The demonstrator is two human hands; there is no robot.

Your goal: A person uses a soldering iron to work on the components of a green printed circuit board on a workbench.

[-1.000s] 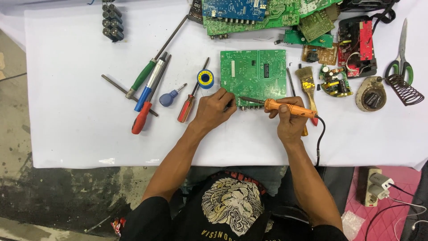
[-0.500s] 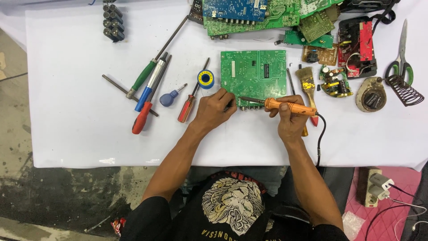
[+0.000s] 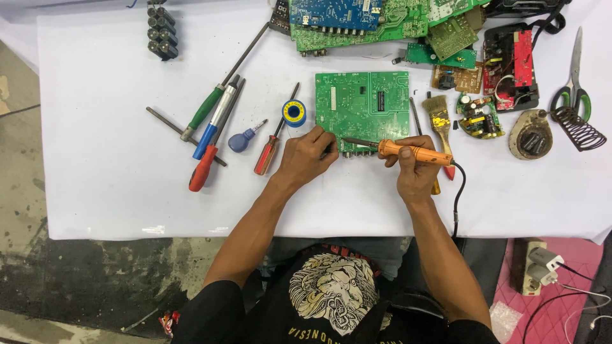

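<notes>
A green circuit board (image 3: 363, 108) lies flat on the white table (image 3: 115, 191). My right hand (image 3: 415, 167) grips an orange soldering iron (image 3: 408, 151), its metal tip pointing left at the board's near edge. My left hand (image 3: 308, 156) rests at the board's near left corner, fingers pinched together on something thin that I cannot make out. A small spool of solder (image 3: 294, 113) sits just left of the board.
Several screwdrivers (image 3: 213, 127) lie to the left. A brush (image 3: 438, 118), small boards (image 3: 478, 118), an iron stand (image 3: 577, 127) and scissors (image 3: 574, 76) are on the right. More circuit boards (image 3: 357, 22) are piled at the far edge. A power strip (image 3: 539, 264) lies on the floor.
</notes>
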